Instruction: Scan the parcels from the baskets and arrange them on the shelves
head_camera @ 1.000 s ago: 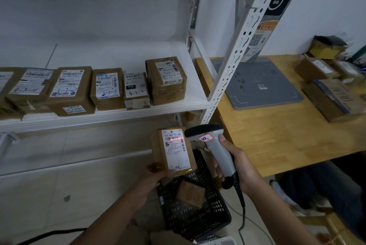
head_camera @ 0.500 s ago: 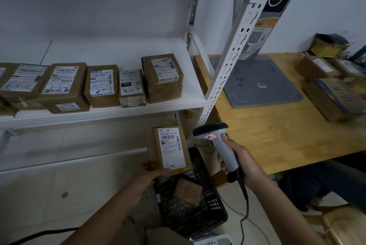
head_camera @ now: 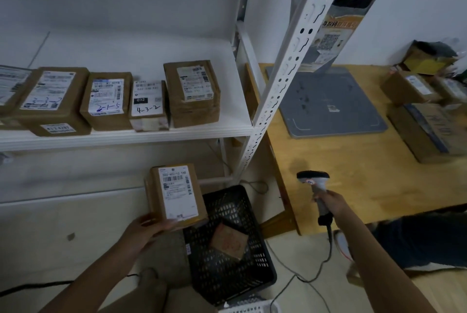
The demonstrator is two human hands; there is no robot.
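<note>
My left hand [head_camera: 149, 228] grips the lower edge of a small brown parcel [head_camera: 177, 195] with a white label facing me, held above the floor below the shelf. My right hand [head_camera: 333, 205] holds a grey barcode scanner [head_camera: 316, 185] by its handle, off to the right over the wooden table's edge, well apart from the parcel. A black basket [head_camera: 262, 272] on the floor between my arms holds one brown parcel [head_camera: 228, 240]. Several labelled brown parcels [head_camera: 192, 92] stand in a row on the white shelf [head_camera: 126, 137].
A white perforated shelf post [head_camera: 283, 64] rises between shelf and wooden table [head_camera: 341, 171]. A grey pad [head_camera: 328, 105] and more boxes [head_camera: 429, 130] lie on the table. The scanner cable trails on the floor. A white basket rim [head_camera: 250, 309] shows at the bottom.
The scanner has swung right, away from the parcel, and its red scan line is gone. The parcel stays in my left hand, a little lower and left.
</note>
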